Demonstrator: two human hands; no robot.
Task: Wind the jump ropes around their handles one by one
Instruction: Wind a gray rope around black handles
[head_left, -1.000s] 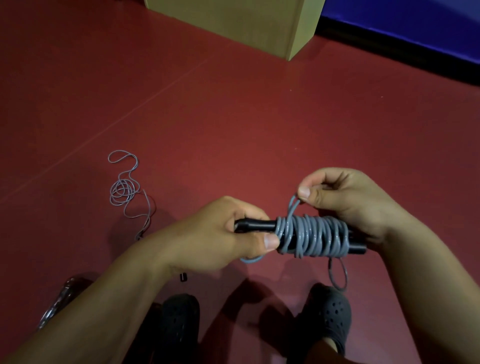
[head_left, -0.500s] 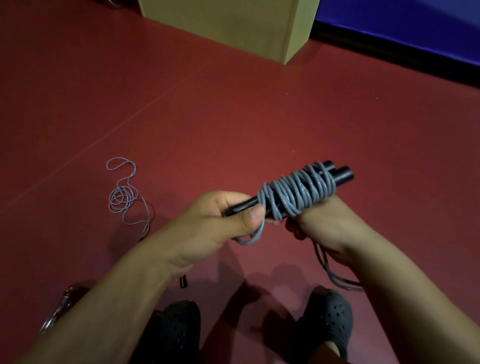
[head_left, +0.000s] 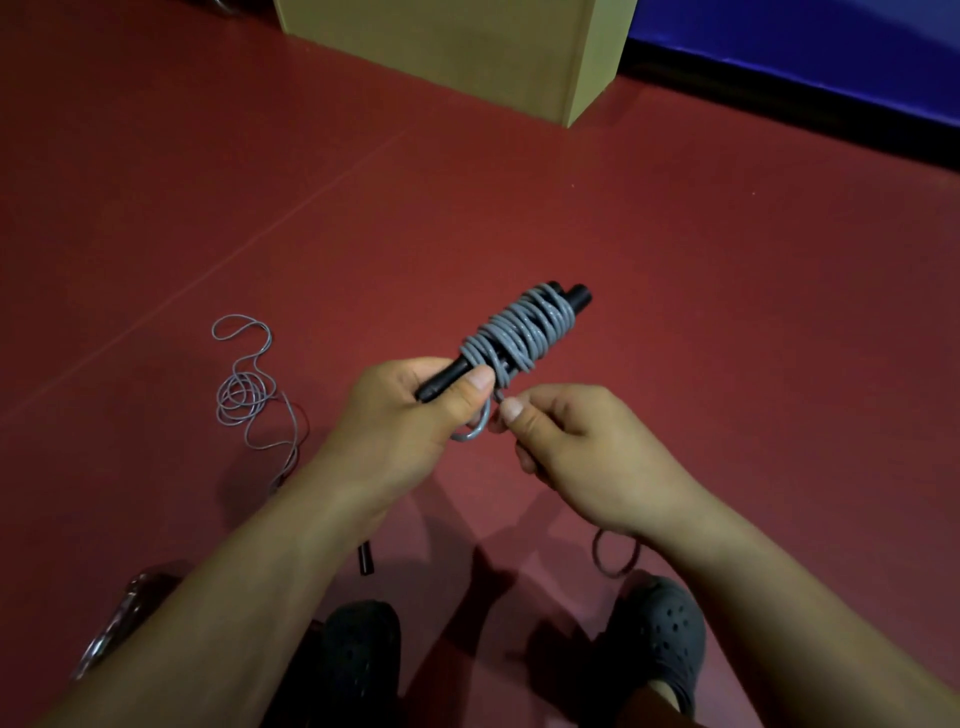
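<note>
- broadly, a red floor fills the view, with a tan box at the far edge.
- left hand curls round the near end of the black handles, likely to steady them for winding.
- right hand pinches the grey rope just below its coils, seemingly to keep it taut.
- second rope lies loose on the left floor, not yet wound.
</note>
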